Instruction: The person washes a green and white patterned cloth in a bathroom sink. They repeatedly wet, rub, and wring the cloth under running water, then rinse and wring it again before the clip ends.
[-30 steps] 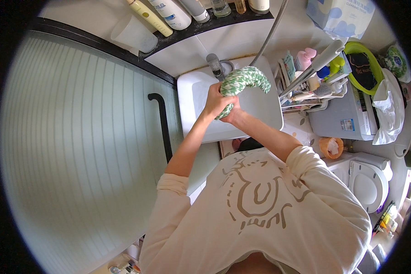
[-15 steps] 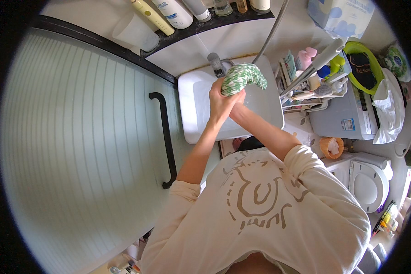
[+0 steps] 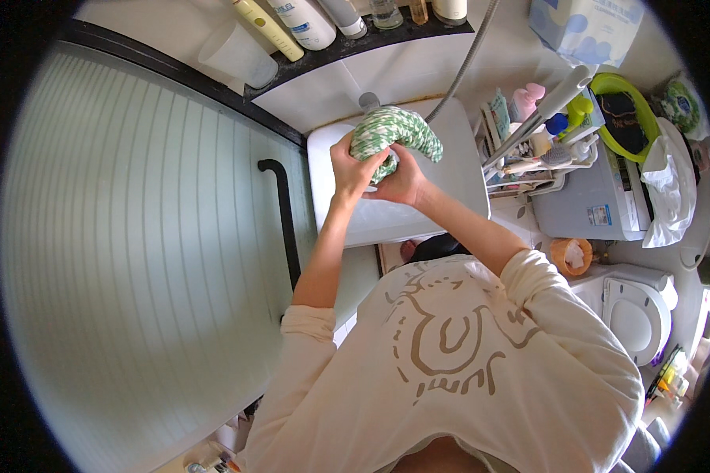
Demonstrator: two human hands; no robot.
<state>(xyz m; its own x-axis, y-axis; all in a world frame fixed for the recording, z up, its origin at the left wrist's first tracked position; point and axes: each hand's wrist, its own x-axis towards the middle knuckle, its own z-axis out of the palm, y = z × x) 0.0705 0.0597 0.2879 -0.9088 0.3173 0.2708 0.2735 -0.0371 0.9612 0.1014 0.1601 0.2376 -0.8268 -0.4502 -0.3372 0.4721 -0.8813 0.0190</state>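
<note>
A bunched green-and-white cloth (image 3: 398, 130) is raised above the white sink (image 3: 457, 173), its thick bent end curling over to the right. My left hand (image 3: 353, 167) is closed round its left side. My right hand (image 3: 404, 180) grips the lower part, close beside the left, with a bit of cloth showing between the two hands. Behind the cloth stands the grey tap (image 3: 368, 100), mostly hidden by it now. Both forearms reach up over the sink's near rim, sleeves pushed back.
At left is a ribbed glass door with a black handle (image 3: 282, 221). Bottles and a cup (image 3: 241, 55) line a black shelf (image 3: 371, 39) behind the sink. A grey hose (image 3: 469, 63) hangs near its right. Further right are a crowded rack (image 3: 540, 150), a green basin (image 3: 651, 130) and a toilet (image 3: 637, 319).
Both hands and the cloth have shifted left and a little nearer. My hands, earlier clasped together, are now slightly apart, and the cloth covers more of the tap.
</note>
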